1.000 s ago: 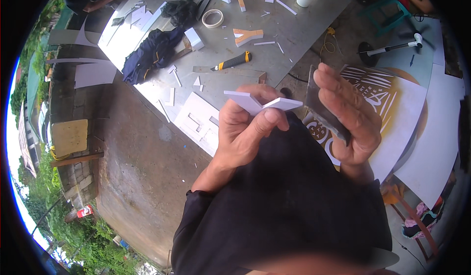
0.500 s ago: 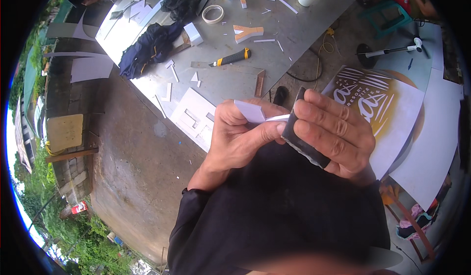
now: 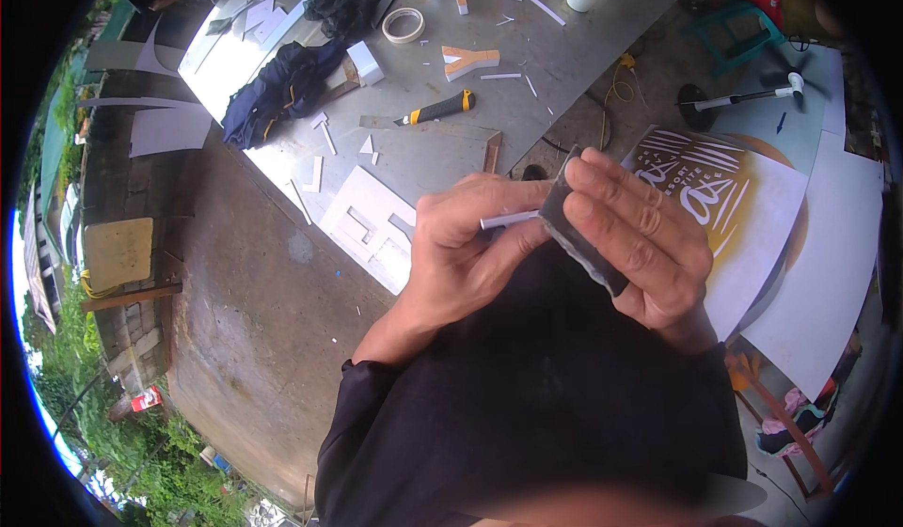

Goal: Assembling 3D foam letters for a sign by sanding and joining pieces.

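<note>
White foam strip (image 3: pixel 513 219), pinched in left hand (image 3: pixel 470 254) above desk (image 3: pixel 564 47). Right hand (image 3: pixel 640 235), open and apart a second ago, now clasps dark sanding pad (image 3: pixel 578 235) against strip's edge: smoothing evidently under way. Yellow-handled knife (image 3: pixel 437 109) lies beyond.

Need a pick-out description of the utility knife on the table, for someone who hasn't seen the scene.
Start at the long grey metal table above the hands. Near its middle, just left of the orange-edged foam letter, lies the utility knife, pointing down-left. It is the only black and yellow tool there; everything around it is white foam scrap, apart from a tape roll farther up.
</note>
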Available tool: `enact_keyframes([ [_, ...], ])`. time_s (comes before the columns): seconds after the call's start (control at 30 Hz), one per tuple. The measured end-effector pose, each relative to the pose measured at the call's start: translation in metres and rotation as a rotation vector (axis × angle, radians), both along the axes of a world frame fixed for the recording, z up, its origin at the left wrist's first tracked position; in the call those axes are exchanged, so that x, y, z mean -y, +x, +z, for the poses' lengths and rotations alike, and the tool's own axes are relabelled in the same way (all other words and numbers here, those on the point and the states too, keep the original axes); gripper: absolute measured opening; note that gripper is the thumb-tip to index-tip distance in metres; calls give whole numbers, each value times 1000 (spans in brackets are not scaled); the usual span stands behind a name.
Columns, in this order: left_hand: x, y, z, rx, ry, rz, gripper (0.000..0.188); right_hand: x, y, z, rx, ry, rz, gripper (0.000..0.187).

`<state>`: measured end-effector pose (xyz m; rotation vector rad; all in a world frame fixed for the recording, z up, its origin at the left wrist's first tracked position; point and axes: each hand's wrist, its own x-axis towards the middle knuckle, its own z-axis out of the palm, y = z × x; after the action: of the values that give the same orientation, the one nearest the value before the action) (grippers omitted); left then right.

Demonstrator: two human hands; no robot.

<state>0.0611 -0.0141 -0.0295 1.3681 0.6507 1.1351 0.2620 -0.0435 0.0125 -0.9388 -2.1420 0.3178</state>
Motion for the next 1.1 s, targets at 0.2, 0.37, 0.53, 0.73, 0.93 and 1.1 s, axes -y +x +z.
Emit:
enact_keyframes([
  [0.2, 1, 12, -14, -165, 477, 318, 45, 4, 5, -1, -109, -5, -148, 38],
  [0.37, 5, 20, -8, -262, 570, 466, 48, 5, -8, 7, 27, 16, -47, 50],
  [0.53, 5, 25, -12, -196, 623, 520, 49, 4, -16, 3, 33, 65, -145, 46],
  [0.73, 3, 23, -11, -208, 622, 524, 49, -1, -15, 6, 41, 103, -156, 42],
  [0.93, 2, 25, -12, -172, 595, 539, 52, -6, -20, -7, -46, 124, -144, 33],
  [1.1, 1, 25, -15, -247, 586, 536, 50, -7, -23, -14, -151, 97, -177, 31],
])
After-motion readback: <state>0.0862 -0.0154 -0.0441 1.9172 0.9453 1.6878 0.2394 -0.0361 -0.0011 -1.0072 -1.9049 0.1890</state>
